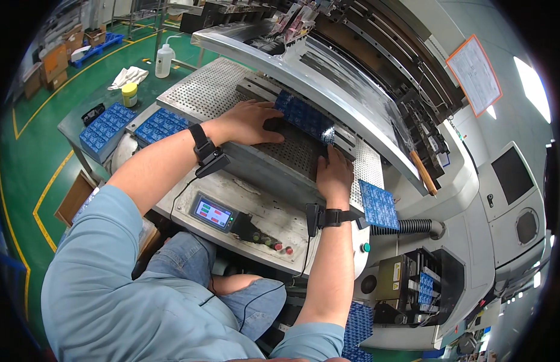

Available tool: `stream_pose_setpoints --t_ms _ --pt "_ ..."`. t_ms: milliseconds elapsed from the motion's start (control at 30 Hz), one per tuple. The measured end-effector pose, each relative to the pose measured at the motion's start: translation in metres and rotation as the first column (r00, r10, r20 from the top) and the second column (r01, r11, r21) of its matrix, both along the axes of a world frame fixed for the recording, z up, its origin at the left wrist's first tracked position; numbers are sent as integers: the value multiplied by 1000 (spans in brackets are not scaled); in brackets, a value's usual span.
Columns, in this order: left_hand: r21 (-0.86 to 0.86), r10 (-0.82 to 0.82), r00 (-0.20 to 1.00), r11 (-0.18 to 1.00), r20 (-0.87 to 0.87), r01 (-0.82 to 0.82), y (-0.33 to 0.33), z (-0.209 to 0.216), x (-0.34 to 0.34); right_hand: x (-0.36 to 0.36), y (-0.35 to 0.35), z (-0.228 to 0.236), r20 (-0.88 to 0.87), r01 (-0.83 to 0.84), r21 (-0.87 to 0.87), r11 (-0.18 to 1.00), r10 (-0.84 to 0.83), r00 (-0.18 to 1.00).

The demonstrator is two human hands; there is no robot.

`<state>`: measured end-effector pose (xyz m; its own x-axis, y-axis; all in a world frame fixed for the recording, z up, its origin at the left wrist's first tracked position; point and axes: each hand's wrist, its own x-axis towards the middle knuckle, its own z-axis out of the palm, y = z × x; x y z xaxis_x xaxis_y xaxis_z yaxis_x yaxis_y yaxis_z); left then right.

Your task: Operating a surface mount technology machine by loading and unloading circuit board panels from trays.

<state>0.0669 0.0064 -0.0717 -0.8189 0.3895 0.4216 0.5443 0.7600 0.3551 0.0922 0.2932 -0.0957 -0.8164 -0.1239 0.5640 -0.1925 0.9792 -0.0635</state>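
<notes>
As the head view shows, a blue panel (pixel 299 114) lies between and beyond the left hand (pixel 251 122), loosely spread, and right hand (pixel 335 180), grip indeterminable; their placement at opposite ends presumably squares it beside the metal bar (pixel 257 89).

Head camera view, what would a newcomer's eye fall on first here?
The bright blue sheet near the middle likely stands out first, with the left hand by its left end and the right hand by its right end. Above it slants a big silver frame, and below the hands a small lit screen sits on a pale ledge. Off to the left, a yellow tub stands on the table.
</notes>
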Motion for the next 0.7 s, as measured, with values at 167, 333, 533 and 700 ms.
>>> stream_pose_setpoints --t_ms 167,333,533,700 --pt "-1 2 1000 1000 0 -2 0 -1 0 -1 0 0 22 8 -1 1000 -8 1000" --pt "-10 13 1000 1000 -11 -13 1 -1 -1 -3 2 -1 55 8 -27 1000 -7 998" --pt "-1 5 1000 1000 -10 -5 1 0 2 -1 1 -1 76 39 -38 999 -36 997" --pt "-16 5 1000 1000 4 -5 2 3 1 0 0 0 31 15 -30 999 -14 999"
